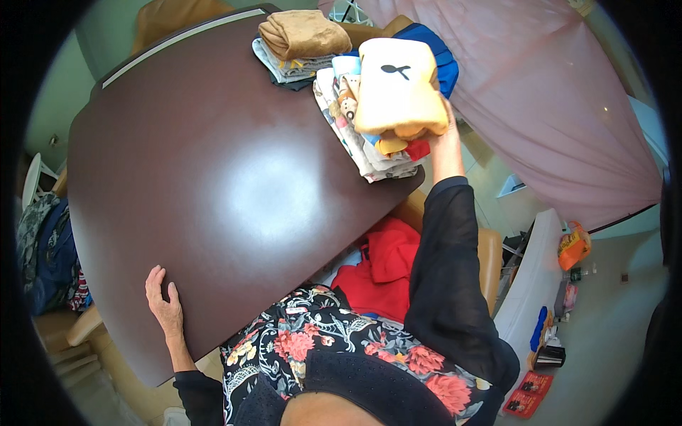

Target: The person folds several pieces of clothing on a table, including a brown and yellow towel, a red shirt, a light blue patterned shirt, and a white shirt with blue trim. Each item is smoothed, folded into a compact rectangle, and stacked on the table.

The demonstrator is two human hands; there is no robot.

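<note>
My right hand [445,121] grips the right side of a folded yellow cloth item [399,96] with a small dark motif, over a stack of folded patterned clothes [343,125] at the right edge of the dark table [176,175]. Most of that hand's fingers are hidden by the cloth. My left hand [165,306] rests on the near left part of the tabletop, its fingers apart and holding nothing. Farther back lies a second folded pile, with a brown plush cloth [303,34] on top of grey and light blue pieces.
Red clothing [381,266] lies on a chair beside my lap, under the table's near edge. Dark clothes [53,255] hang over a chair at the left. A blue cloth [434,53] is behind the stack, near a pink curtain [549,101]. A white-covered table [525,277] stands at the right.
</note>
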